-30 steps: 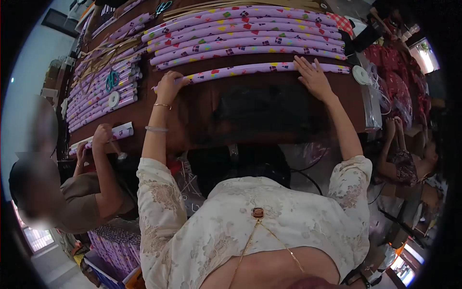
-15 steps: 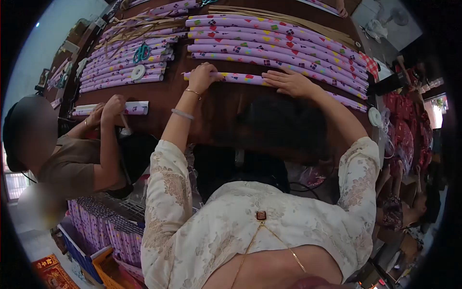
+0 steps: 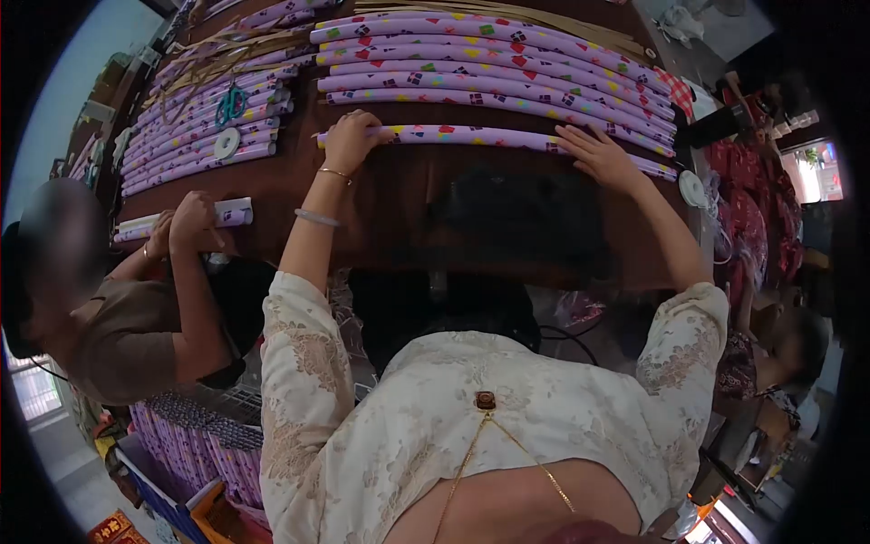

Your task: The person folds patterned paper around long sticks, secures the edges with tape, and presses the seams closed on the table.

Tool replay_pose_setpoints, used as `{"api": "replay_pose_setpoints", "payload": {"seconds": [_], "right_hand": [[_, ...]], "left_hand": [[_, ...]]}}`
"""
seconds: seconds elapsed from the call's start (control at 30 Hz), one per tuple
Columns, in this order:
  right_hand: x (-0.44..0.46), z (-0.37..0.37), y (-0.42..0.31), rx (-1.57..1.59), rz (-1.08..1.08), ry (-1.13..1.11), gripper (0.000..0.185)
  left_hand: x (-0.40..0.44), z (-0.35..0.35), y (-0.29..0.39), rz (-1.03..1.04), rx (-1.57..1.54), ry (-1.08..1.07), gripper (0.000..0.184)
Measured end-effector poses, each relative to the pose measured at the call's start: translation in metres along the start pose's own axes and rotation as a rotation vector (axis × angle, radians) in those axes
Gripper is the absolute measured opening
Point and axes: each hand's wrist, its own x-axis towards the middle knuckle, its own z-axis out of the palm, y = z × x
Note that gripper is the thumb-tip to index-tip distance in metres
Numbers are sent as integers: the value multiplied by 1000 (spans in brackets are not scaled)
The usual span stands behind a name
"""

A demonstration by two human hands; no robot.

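Note:
A narrow roll of purple patterned wrapping paper (image 3: 471, 136) lies crosswise on the brown table in front of me. My left hand (image 3: 355, 139) is closed around its left end, thumb and fingertips pressed on the paper. Farther right along the same roll rests my right hand (image 3: 600, 158), open and laid flat, its fingertips touching the paper. The roll's right end emerges beyond that hand. Just behind it lie several more rolls of the same paper (image 3: 498, 80), side by side.
At left are more finished rolls (image 3: 199, 136), teal scissors (image 3: 231, 106) and a white tape roll (image 3: 227, 143). Another tape roll (image 3: 691, 189) sits at the right table edge. A co-worker (image 3: 136, 317) at left handles a roll (image 3: 234, 212). Crates of rolls (image 3: 181, 453) stand below.
My right hand has slid to the right along the roll, widening the gap between my hands. My left hand stays at the left end. The view has shifted slightly.

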Motion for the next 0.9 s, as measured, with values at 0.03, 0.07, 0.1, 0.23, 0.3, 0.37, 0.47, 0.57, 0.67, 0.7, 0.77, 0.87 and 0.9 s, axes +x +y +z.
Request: {"api": "replay_pose_setpoints", "payload": {"seconds": [0.03, 0.07, 0.1, 0.23, 0.3, 0.37, 0.47, 0.57, 0.67, 0.7, 0.77, 0.87, 0.9], "right_hand": [[-16, 0, 2, -18, 63, -19, 55], [-31, 0, 5, -12, 124, -41, 56], [-46, 0, 8, -15, 137, -48, 56], [-111, 16, 20, -102, 357, -39, 51], [-136, 33, 20, -72, 571, 114, 48], [-142, 46, 13, 13, 646, 206, 45], [-140, 55, 7, 150, 704, 329, 42], [-139, 58, 9, 177, 690, 346, 42], [-138, 57, 9, 166, 653, 368, 42], [-137, 55, 8, 171, 654, 363, 43], [-136, 60, 12, 197, 647, 374, 42], [-140, 70, 16, 183, 679, 362, 44], [-140, 69, 16, 196, 695, 355, 44]], "left_hand": [[-1, 0, 0, -3, 16, 5, 28], [-1, 0, 1, -22, -20, -7, 29], [-1, 1, 0, -11, -30, -11, 29], [-1, 2, -4, 18, -9, 2, 29], [-3, -3, 4, 33, 26, -12, 27], [-10, -4, 10, 28, 31, -14, 27], [-12, 3, 18, 67, 105, 62, 27], [-21, 14, 39, 237, 193, 128, 35], [-9, 28, 80, 476, 201, -50, 49], [-2, 36, 90, 541, 193, -95, 51], [10, 51, 102, 685, 372, -115, 53], [21, 65, 100, 726, 295, -107, 55], [22, 65, 99, 727, 310, -110, 57]]}}
